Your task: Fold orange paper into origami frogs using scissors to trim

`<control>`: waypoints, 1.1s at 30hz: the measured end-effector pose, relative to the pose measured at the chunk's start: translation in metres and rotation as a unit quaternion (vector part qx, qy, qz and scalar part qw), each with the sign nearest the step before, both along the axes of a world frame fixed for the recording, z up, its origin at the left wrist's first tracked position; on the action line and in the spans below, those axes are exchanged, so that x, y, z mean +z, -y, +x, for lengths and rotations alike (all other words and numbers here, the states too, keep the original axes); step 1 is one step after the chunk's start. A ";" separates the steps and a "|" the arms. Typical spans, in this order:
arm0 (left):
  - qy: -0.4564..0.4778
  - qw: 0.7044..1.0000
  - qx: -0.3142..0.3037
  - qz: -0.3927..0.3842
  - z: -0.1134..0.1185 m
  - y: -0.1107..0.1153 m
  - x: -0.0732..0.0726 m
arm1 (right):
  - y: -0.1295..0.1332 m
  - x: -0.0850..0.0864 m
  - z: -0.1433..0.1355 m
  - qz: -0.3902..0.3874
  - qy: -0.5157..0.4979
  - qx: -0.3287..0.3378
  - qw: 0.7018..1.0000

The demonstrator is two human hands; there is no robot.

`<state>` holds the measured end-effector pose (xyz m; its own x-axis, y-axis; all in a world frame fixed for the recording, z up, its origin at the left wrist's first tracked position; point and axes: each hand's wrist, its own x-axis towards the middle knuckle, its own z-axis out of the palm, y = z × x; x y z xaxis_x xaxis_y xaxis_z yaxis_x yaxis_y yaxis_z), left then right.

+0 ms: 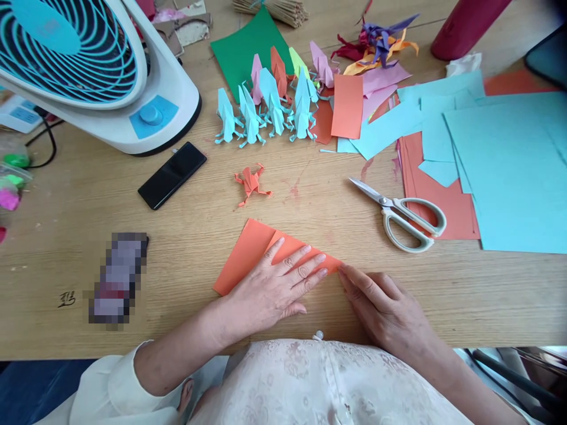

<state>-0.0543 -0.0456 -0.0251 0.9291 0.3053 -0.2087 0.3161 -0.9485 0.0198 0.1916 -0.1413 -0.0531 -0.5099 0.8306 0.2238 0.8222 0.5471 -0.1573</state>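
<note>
A folded sheet of orange paper [248,251] lies on the table in front of me, its narrow corner pointing right. Flat across its middle rests my left hand [279,289], fingers stretched out and slightly spread. My right hand [385,304] has thumb and forefinger closed on the paper's right corner. Part of the sheet is hidden under the left hand. Just beyond it sits a small orange origami figure [251,182] with thin bent limbs. To the right lie scissors [390,203] with pale handles, blades a little apart and pointing up-left.
Several origami figures [274,103] stand at the back beside a green sheet [234,53]. Blue paper [522,177] and orange sheets [438,209] are piled at right. A fan [163,88], a black phone [172,175] and a blurred-out phone [119,277] occupy the left.
</note>
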 end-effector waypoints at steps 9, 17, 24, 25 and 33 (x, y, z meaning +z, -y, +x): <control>0.013 1.000 0.011 -0.006 0.002 0.004 0.001 | -0.002 0.005 0.000 0.015 0.025 0.018 0.999; 0.017 1.000 0.003 0.004 -0.002 0.004 -0.007 | -0.001 -0.001 -0.002 0.017 0.019 0.009 1.000; 0.002 1.000 -0.001 0.016 -0.004 0.004 -0.010 | -0.001 -0.004 -0.002 0.011 0.011 0.003 1.000; 0.003 1.000 0.000 0.016 -0.004 0.004 -0.010 | -0.001 -0.004 -0.001 0.011 0.011 0.003 1.000; 0.019 1.000 -0.003 0.006 -0.001 0.005 -0.007 | -0.001 -0.004 0.000 0.016 0.037 0.008 0.999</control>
<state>-0.0556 -0.0502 -0.0323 0.9379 0.3025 -0.1700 0.3103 -0.9504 0.0206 0.1914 -0.1399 -0.0574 -0.5392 0.8152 0.2115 0.8220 0.5640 -0.0786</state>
